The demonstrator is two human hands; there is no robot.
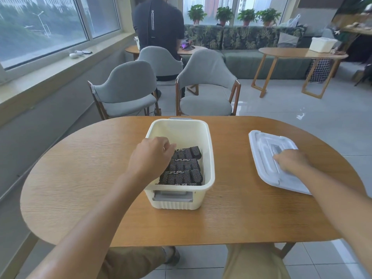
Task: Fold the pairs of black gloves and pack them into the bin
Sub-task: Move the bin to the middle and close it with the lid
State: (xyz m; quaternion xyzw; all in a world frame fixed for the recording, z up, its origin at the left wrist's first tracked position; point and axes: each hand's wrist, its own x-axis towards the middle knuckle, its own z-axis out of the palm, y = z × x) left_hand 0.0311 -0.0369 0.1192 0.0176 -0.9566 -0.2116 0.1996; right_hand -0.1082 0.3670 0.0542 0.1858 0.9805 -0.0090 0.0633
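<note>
From the head camera we see our left hand (153,156) reaching over the bin's (210,158) near-left rim, fingers loosely curled above the folded gloves (184,166); whether they pinch fabric we cannot tell. Those black, white-dotted knit bundles lie stacked inside the cream, ribbed plastic bin. Our right hand (292,161) rests flat, fingers extended, on the white moulded lid (263,150) lying on the wood-grain oval table (80,178).

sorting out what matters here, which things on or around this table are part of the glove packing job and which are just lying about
Part of the job:
folded black gloves in the bin
cream bin
white lid beside the bin
left hand over the gloves
right hand on the lid

Just lying about:
grey chairs
second wooden table with a white box
potted plants
</note>
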